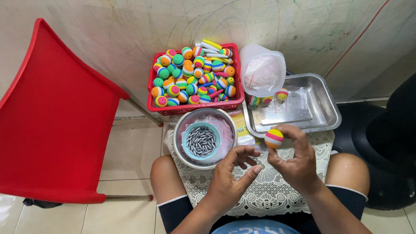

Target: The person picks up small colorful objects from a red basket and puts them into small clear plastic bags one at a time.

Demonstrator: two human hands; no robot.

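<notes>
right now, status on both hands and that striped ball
Right hand fingers pinch the rainbow-striped foam ball. Left hand open, empty, beside the round steel bowl of grey pellets. Nothing between them.

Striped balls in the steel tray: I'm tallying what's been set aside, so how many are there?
3, all along the steel tray's back edge: one ball at the left, one beside it, one further right. The clear plastic container overlaps that edge and may hide more.

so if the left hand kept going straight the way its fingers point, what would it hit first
Probably the right hand: the left hand points its fingers up and right toward it and the striped ball it holds. Depth is unclear.
</notes>
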